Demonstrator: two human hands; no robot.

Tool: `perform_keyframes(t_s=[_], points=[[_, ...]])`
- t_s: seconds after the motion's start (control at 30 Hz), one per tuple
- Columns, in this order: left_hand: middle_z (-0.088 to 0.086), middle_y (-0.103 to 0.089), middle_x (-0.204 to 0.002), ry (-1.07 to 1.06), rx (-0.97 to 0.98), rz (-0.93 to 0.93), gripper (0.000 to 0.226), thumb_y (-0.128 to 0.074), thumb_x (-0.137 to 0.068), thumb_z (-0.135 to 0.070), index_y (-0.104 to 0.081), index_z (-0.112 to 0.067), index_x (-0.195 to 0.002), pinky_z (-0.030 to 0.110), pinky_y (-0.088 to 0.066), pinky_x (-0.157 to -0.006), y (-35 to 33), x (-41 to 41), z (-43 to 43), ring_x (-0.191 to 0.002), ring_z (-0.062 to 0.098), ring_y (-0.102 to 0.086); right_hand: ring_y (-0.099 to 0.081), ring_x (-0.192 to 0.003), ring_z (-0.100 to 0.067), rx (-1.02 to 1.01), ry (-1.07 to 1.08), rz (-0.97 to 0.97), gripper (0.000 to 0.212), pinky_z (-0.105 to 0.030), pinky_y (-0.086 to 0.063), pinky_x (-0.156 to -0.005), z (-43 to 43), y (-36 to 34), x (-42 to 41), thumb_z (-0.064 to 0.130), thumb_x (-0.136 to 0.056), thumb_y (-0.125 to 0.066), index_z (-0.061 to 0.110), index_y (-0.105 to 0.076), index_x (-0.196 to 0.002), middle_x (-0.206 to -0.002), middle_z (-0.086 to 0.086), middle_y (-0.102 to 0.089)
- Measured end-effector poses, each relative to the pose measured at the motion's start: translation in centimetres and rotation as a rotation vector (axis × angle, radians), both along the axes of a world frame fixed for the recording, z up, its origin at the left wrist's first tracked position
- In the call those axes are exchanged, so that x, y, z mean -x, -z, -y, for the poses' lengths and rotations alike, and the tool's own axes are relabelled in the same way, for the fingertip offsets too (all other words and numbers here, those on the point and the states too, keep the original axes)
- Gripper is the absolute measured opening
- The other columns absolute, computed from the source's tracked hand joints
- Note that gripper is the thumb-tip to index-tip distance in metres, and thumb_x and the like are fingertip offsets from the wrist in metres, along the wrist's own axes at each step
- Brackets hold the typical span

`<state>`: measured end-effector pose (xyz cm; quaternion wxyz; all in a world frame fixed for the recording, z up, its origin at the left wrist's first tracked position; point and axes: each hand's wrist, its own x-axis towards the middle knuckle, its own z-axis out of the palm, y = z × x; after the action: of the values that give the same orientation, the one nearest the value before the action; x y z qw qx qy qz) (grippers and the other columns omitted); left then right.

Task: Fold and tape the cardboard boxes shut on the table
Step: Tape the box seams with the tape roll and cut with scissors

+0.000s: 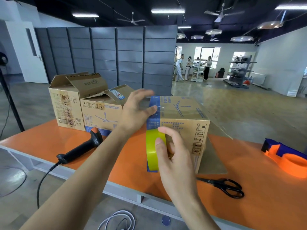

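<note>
Box in hand: the fan-printed box (182,123), front centre of the orange desk (83,146), top flaps down.

Left hand (136,110): flat on the lid near its left edge, fingers (144,94) spread and fairly straight, holding nothing. Reason, as I judge it: to keep the flaps from lifting and to pin the tape where it crosses the top.

Right hand (172,153): wrapped round the yellow tape roll (152,150), thumb on the outer face, other fingers at the core. Roll stands on edge against the box's near left corner, low on the side wall, so the strip can run over the edge and down the side.

Step, probably: drawing tape over the seam; cut not yet made. Scissors (222,186) lie just right of the box, within reach for that.

Two more boxes (69,103) wait at the back left, flaps up, untaped. Handheld scanner (79,150) and orange dispenser (285,156) lie unused.
</note>
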<state>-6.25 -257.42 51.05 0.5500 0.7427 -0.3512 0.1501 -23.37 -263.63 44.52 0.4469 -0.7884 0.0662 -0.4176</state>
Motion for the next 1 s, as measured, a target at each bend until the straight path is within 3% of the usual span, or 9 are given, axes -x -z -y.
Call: perform_keyframes(t_s=[0.03,0.07,0.17,0.27,0.33,0.5,0.63,0.87,1.0], points=[[-0.002,-0.064,-0.13,0.011,0.012,0.096,0.029,-0.07,-0.091,-0.004,-0.074,-0.021,-0.114,0.04,-0.045,-0.109,0.4,0.5,0.2,-0.12,0.013,-0.059,-0.061,-0.077,-0.011,0.0,0.005,0.001,0.023,-0.036,-0.051,-0.075,0.1,0.0,0.0,0.04,-0.1,-0.052,0.044,-0.057,-0.122,-0.092,0.011,-0.064],[-0.002,-0.07,-0.12,0.035,0.034,0.137,0.031,-0.061,-0.092,0.004,-0.078,-0.021,-0.099,0.044,-0.048,-0.103,0.9,0.8,0.6,-0.113,0.018,-0.064,-0.061,-0.078,-0.011,0.003,0.012,0.001,0.022,-0.036,-0.051,-0.075,0.2,0.0,0.0,0.041,-0.1,-0.051,0.044,-0.056,-0.121,-0.094,0.012,-0.064],[-0.007,-0.076,-0.103,0.11,0.104,0.088,0.04,-0.05,-0.092,0.002,-0.077,-0.027,-0.089,0.048,-0.052,-0.096,2.0,0.8,0.6,-0.101,0.017,-0.07,-0.06,-0.078,-0.009,0.014,0.026,-0.001,0.024,-0.033,-0.049,-0.074,0.3,0.1,0.3,0.046,-0.096,-0.048,0.047,-0.055,-0.12,-0.095,0.01,-0.062],[-0.011,-0.076,-0.109,0.175,0.081,0.089,0.032,-0.052,-0.098,-0.012,-0.078,-0.03,-0.098,0.044,-0.046,-0.109,2.6,0.4,0.0,-0.12,0.008,-0.064,-0.059,-0.087,-0.009,0.014,0.01,-0.008,0.024,-0.034,-0.051,-0.08,0.4,0.1,0.4,0.043,-0.099,-0.05,0.046,-0.055,-0.122,-0.103,0.013,-0.061],[-0.01,-0.075,-0.113,0.164,0.024,0.133,0.03,-0.053,-0.097,-0.015,-0.078,-0.03,-0.101,0.04,-0.038,-0.116,2.4,0.4,-0.3,-0.134,0.004,-0.052,-0.061,-0.08,-0.012,0.019,0.007,-0.011,0.023,-0.041,-0.052,-0.077,0.3,0.2,0.4,0.042,-0.1,-0.051,0.045,-0.055,-0.122,-0.095,0.012,-0.064],[-0.014,-0.058,-0.143,0.188,-0.11,0.26,0.029,-0.054,-0.096,-0.018,-0.079,-0.025,-0.109,0.03,-0.022,-0.122,1.4,0.6,-1.4,-0.149,0.009,-0.029,-0.064,-0.082,-0.009,0.016,0.011,-0.015,0.027,-0.042,-0.053,-0.075,0.0,0.4,0.7,0.045,-0.098,-0.046,0.044,-0.054,-0.124,-0.097,0.015,-0.066],[-0.009,-0.043,-0.157,0.206,-0.225,0.146,0.026,-0.055,-0.105,-0.028,-0.073,-0.034,-0.123,0.036,-0.015,-0.125,1.7,0.4,-1.9,-0.153,0.008,-0.016,-0.063,-0.096,-0.006,0.01,-0.007,-0.033,0.025,-0.038,-0.051,-0.086,0.5,0.2,0.5,0.04,-0.101,-0.05,0.04,-0.056,-0.126,-0.109,0.021,-0.066],[-0.012,-0.031,-0.161,0.168,-0.383,0.027,0.045,-0.039,-0.102,-0.052,-0.051,-0.045,-0.145,0.04,-0.013,-0.127,1.2,-0.2,-1.3,-0.151,0.007,-0.017,-0.063,-0.093,-0.003,0.017,0.018,-0.025,0.026,-0.036,-0.051,-0.085,0.5,0.1,0.4,0.038,-0.102,-0.05,0.039,-0.057,-0.128,-0.11,0.024,-0.066],[-0.015,-0.029,-0.16,0.165,-0.214,0.059,0.047,-0.028,-0.106,-0.056,-0.052,-0.043,-0.145,0.032,-0.015,-0.124,2.3,0.4,-1.4,-0.151,0.001,-0.017,-0.063,-0.094,-0.003,0.017,0.015,0.002,0.027,-0.034,-0.051,-0.084,0.5,0.3,0.3,0.039,-0.102,-0.05,0.039,-0.057,-0.128,-0.113,0.027,-0.064]])
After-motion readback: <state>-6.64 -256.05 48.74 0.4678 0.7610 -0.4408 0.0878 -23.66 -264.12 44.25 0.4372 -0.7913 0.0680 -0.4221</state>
